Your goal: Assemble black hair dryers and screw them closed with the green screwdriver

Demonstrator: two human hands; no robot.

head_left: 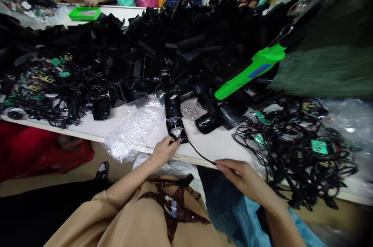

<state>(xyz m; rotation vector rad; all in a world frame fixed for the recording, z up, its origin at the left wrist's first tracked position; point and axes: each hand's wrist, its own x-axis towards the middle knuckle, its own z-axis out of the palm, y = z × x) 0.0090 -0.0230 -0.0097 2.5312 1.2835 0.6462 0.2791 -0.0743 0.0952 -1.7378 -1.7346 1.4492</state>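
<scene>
Tabletop (217, 145) is bearing casing (176, 127) beyond left hand (163, 151), edge pinched; right hand (243, 177) is pinching cord (201, 155): apparently routing, next needing slack.

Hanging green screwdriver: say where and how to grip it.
Probably take the green screwdriver by mid-body, near its blue label, with the right hand coming from the near side: the long body hangs by its upper end, slanting down to the left, and black parts crowd beyond it.

Looks like an assembly workshop to me, with black plastic parts (186, 42) and corded circuit boards (319, 146) heaped along a worktable (223, 144) under a hanging green power screwdriver (247, 74).
</scene>
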